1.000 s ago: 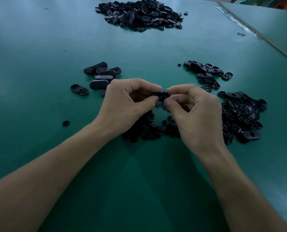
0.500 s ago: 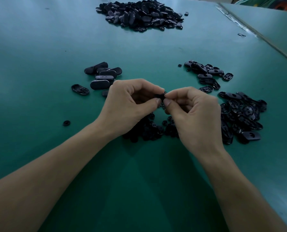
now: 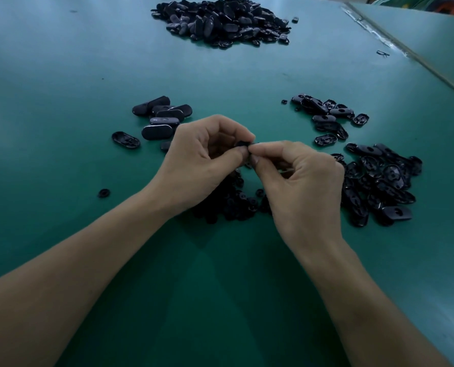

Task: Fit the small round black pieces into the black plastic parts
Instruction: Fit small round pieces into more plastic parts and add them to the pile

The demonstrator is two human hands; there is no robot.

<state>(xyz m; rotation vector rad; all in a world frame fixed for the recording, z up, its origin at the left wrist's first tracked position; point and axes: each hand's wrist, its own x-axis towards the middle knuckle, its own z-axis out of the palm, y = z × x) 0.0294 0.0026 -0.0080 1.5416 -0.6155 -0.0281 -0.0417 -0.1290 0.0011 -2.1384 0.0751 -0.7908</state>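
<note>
My left hand (image 3: 204,160) and my right hand (image 3: 300,181) meet fingertip to fingertip above the green table (image 3: 61,102). Between them they pinch a black plastic part (image 3: 243,144), of which only a small edge shows. Whether a small round piece sits in it is hidden by the fingers. Under the hands lies a heap of small round black pieces (image 3: 234,200). Oval black parts lie in a loose pile to the right (image 3: 379,181) and in a small group to the left (image 3: 159,117).
A big heap of black parts (image 3: 223,19) lies at the far edge of the table. One round piece (image 3: 104,193) lies alone at the left. A second group of oval parts (image 3: 324,112) lies at the right rear. A table seam (image 3: 406,54) runs diagonally at right.
My fingertips have closed in tighter together, and the black part that showed between them a second ago is now mostly covered. The arms have barely moved.
</note>
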